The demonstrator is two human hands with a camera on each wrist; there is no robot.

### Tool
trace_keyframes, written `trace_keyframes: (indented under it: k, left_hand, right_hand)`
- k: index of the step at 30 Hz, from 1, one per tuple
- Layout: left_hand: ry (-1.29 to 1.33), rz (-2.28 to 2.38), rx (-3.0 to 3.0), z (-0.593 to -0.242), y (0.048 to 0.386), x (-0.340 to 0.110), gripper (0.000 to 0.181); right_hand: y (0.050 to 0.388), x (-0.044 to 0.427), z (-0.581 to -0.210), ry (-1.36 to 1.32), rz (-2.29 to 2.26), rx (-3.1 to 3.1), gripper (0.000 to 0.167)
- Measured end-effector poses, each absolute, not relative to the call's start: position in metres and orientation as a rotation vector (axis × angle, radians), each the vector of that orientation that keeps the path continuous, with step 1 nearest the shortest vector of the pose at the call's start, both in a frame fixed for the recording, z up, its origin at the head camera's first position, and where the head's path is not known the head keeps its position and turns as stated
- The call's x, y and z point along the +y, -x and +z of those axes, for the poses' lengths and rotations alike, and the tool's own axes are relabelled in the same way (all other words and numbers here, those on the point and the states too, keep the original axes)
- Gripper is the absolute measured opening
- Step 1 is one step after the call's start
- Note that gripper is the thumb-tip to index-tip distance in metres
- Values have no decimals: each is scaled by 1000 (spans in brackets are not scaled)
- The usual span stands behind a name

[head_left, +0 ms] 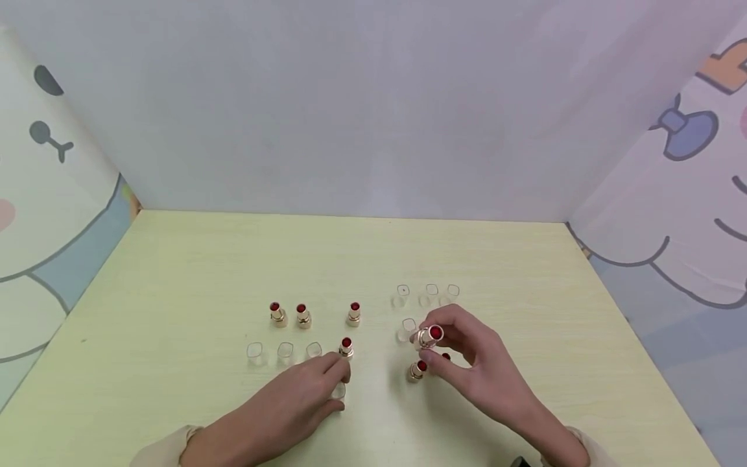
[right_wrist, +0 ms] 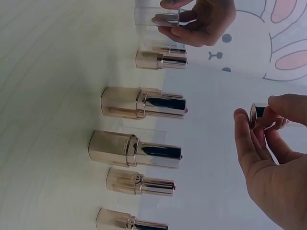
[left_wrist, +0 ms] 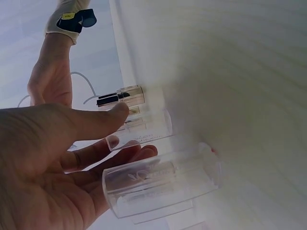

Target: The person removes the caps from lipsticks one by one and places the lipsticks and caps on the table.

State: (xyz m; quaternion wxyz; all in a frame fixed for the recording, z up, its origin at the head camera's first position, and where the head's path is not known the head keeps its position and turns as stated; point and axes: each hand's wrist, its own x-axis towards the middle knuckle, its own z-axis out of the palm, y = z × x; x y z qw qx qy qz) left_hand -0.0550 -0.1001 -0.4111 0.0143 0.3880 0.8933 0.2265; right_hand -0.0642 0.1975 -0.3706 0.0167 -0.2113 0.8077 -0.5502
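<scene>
My right hand (head_left: 475, 357) pinches a gold lipstick (head_left: 430, 336) with a dark red tip, held above the table between thumb and fingers. In the right wrist view its gold base (right_wrist: 257, 115) shows clear of the tabletop. Low on the left, my left hand (head_left: 297, 392) grips a clear cap (head_left: 338, 391) that stands on the table, thumb on one side and fingers on the other. A lipstick (head_left: 346, 347) stands just beyond that hand. Under the right hand stands another lipstick (head_left: 417, 371), with one more partly hidden beside it.
Three lipsticks (head_left: 303, 316) stand upright at the back left, with clear caps (head_left: 285, 351) in front of them. More clear caps (head_left: 432, 292) stand at the back right, and one cap (head_left: 408, 329) is beside the right fingertips. Pale wooden table (head_left: 204, 259), fabric walls around.
</scene>
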Motion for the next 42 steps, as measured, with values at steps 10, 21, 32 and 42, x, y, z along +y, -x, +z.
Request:
trace_keyframes:
  k: [10, 21, 32, 42]
  left_hand:
    - [-1268, 685, 2811, -410, 56, -101, 28]
    - [-1358, 644, 2870, -401, 52, -107, 31]
    - [-1400, 717, 2911, -393, 50, -112, 33]
    - [-1315, 732, 2981, -382, 49, -119, 35]
  right_hand:
    - [66, 211, -366, 578, -1660, 2626, 33]
    - [64, 226, -369, 516, -1618, 2714, 34]
    - [59, 240, -372, 495, -1591, 2823, 38]
    - [57, 247, -379, 362, -1472, 2895, 33]
